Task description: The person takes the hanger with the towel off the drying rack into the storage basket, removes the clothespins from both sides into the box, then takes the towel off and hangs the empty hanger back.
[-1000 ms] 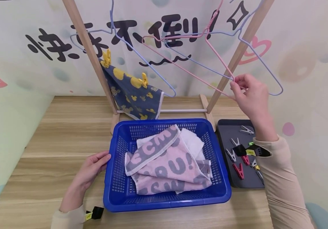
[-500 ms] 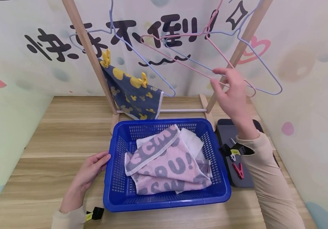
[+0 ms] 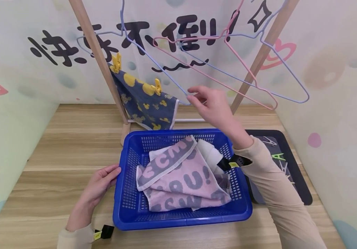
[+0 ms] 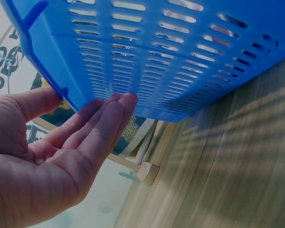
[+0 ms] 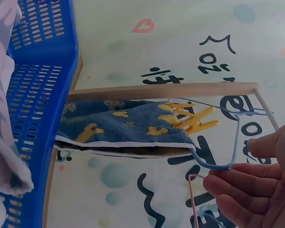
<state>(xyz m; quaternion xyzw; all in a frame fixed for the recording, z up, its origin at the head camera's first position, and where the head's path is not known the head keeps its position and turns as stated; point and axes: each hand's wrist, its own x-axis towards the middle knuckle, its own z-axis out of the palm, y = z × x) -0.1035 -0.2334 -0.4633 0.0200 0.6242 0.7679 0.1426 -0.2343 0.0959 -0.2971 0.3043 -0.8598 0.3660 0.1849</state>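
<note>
My left hand (image 3: 101, 181) holds the left rim of a blue plastic basket (image 3: 181, 223), thumb at the rim and fingers (image 4: 107, 123) against the outer wall. In the basket lies a pink and grey towel (image 3: 184, 176) over white cloth (image 3: 207, 152). My right hand (image 3: 212, 105) is at the lower right corner of a light blue hanger (image 3: 159, 67), thumb and fingers apart. The right wrist view has the hanger corner at the fingertips (image 5: 213, 183). Two yellow clothespins (image 3: 157, 87) fasten a navy towel (image 3: 147, 103) with yellow patterns to this hanger.
A pink hanger (image 3: 243, 65) and another blue hanger (image 3: 285, 65) hang to the right. The rack's wooden posts (image 3: 95, 52) rise behind the basket. A dark tray (image 3: 303, 193) with several clothespins stands at the right, partly hidden by my right forearm.
My right hand has let go of the pink hanger's corner and moved left to the blue hanger with the navy towel. The left hand stays at the basket rim.
</note>
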